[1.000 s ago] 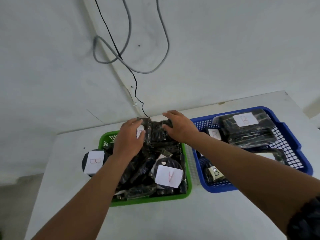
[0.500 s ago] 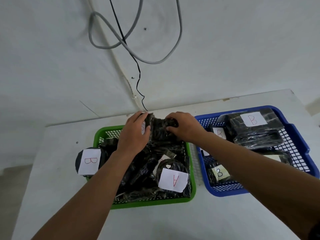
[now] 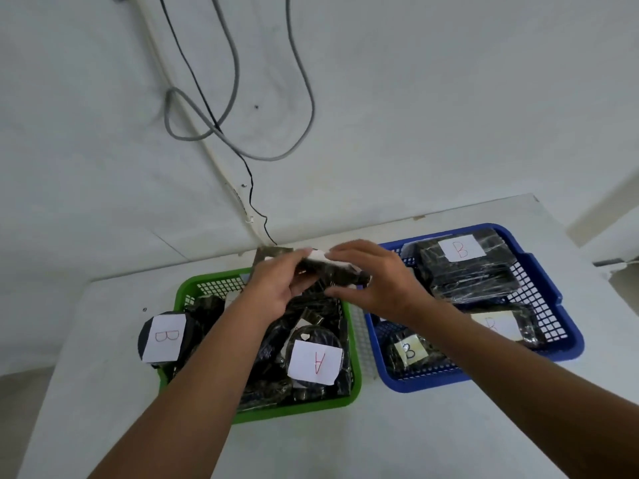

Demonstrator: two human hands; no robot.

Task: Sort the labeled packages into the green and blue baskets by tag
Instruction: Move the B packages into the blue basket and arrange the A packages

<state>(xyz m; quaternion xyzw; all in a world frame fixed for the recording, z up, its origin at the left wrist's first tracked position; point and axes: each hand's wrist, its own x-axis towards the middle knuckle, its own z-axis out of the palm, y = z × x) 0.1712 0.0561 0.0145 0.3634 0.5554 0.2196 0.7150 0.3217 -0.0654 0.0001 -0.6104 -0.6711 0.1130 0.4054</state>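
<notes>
A black plastic-wrapped package (image 3: 332,274) with a white tag is held above the back edge of the green basket (image 3: 294,407). My left hand (image 3: 276,285) grips its left end and my right hand (image 3: 377,281) holds its right end between thumb and fingers. The tag's letter is hidden. The green basket holds several black packages; one shows an A tag (image 3: 314,363). A round package with a B tag (image 3: 164,337) leans on its left rim. The blue basket (image 3: 567,340) holds several B-tagged packages, the largest (image 3: 466,267) at the back.
Both baskets stand side by side on a white table (image 3: 380,444) against a white wall. Grey and black cables (image 3: 235,98) hang down the wall behind the green basket. The table's right edge lies just beyond the blue basket.
Both hands have lifted the package up out of the green basket and turned it, so its white tag faces upward between the fingers.
</notes>
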